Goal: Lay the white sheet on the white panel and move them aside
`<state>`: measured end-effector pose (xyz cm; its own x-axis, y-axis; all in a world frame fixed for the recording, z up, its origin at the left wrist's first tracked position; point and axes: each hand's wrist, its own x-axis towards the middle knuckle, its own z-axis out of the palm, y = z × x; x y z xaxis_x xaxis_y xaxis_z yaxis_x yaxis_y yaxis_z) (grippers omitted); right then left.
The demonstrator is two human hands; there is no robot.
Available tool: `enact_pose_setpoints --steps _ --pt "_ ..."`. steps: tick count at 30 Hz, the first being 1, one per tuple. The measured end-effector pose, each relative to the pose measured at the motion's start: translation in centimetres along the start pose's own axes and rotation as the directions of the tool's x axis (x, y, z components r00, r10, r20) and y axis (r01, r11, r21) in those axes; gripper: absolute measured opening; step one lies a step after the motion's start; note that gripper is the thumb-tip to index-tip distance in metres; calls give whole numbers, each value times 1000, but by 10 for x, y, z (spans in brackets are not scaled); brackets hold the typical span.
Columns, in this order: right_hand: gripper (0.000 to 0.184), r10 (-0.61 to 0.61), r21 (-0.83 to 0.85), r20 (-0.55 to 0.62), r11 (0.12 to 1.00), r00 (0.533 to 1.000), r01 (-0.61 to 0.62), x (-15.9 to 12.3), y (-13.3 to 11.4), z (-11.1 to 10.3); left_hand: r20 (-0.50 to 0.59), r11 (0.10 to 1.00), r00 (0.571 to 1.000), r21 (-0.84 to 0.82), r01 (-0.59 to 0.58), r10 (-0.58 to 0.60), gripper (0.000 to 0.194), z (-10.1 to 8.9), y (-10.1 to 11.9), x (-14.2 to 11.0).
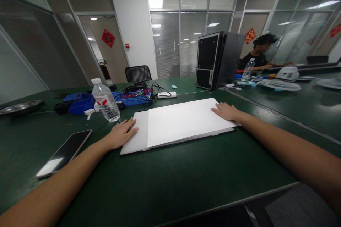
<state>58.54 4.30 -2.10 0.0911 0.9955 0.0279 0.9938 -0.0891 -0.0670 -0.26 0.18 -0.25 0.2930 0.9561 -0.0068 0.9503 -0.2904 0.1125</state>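
At the far left, a shiny round metal dish (21, 107) is lying on the dark green tabletop (170, 181). Nearer the wearer, a black-screened smartphone (65, 154) is lying face up beside the left forearm. Behind it, a blue plastic bin (81, 104) is standing near a clear plastic water bottle with a red-and-white label (106, 101), which is standing upright, capped.

Left hand (121, 134): palm down, fingers spread, grasping nothing; its fingers are resting on the grey left strip of a flat grey board with a black edge (136, 133). Behind the board, a blue tray of tangled wires (133, 98) is sitting beside a small white rectangular device (167, 94).

Between the 2 hands, a large blank white sheet (183, 120) is lying on the board, covering most of it and leaving the left strip exposed.

Right hand (226, 111): open and flat, not clenched, fingers pointing left; it is resting on the sheet's right end. Beyond it, a black computer tower (218, 60) is standing upright. Farther right, a person in black (253, 61) is sitting behind a second clear plastic bottle (248, 70), and a white round slotted fan part (279, 85) is lying nearby
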Motion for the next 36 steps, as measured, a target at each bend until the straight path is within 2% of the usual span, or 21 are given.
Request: enact_pose_setpoints --steps 14,20,25,36 --pt "96 -37 -5 -41 999 999 37 -11 -40 7 -14 1000 1000 -4 -2 2 97 2 0 0" --pt "100 -24 -14 -54 1000 998 24 -17 -49 6 25 1000 1000 -12 -3 3 103 -4 6 -4" --pt "100 -28 -2 -56 1000 998 28 -22 -55 6 14 1000 1000 -20 -11 11 107 -4 6 -4" --pt "104 -81 25 -17 996 997 82 -33 -72 3 29 1000 999 3 -26 26 102 0 1 -2"
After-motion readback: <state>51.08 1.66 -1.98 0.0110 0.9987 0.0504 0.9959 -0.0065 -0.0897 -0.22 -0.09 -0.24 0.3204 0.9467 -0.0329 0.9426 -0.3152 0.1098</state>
